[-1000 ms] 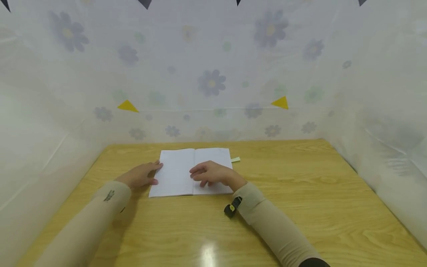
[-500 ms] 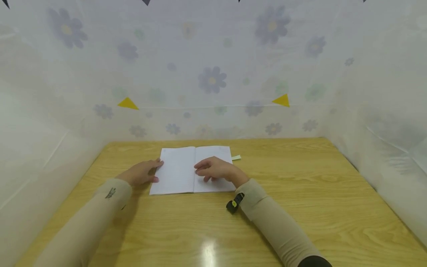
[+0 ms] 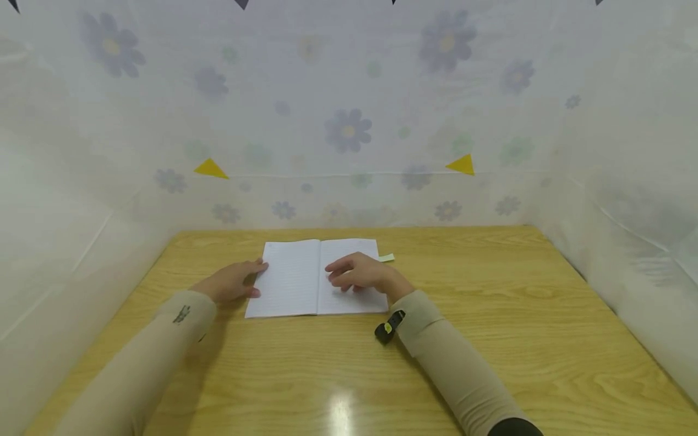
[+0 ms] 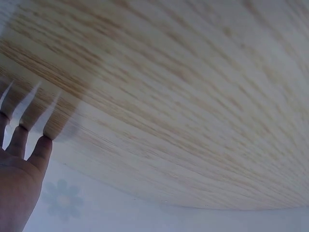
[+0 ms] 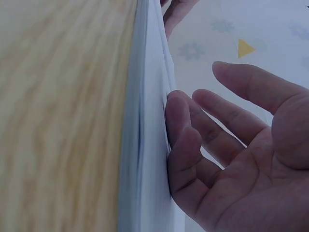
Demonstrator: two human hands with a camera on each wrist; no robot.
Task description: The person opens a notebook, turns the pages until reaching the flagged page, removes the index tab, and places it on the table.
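An open notebook (image 3: 313, 277) lay flat on the wooden table (image 3: 491, 339), near its far edge, lined pages up. The left hand (image 3: 231, 283) rested at the notebook's left edge, fingers relaxed and mostly straight, fingertips touching the margin of the left page; it gripped nothing. In the left wrist view the left hand (image 4: 19, 169) showed straight fingers against the tabletop. The right hand (image 3: 360, 272) sat on the right page, fingers loosely bent, tips down on the paper. In the right wrist view the right hand (image 5: 227, 159) had its fingers (image 5: 181, 125) pressed against the sheet edges of the notebook (image 5: 145, 145), thumb lifted clear; nothing was pinched yet.

A small pale green tab (image 3: 386, 258) stuck out just beyond the right page's far corner. A black wrist device (image 3: 388, 327) with a yellow dot hung at the right cuff.

Judged step: working one leaf of the right page loose to turn it. To do it well, the left hand should hold the left page flat so the book does not slide, while the right fingertips slide lightly toward the outer edge to lift a single sheet. Too much pressure would likely crease the paper or drag several leaves together.
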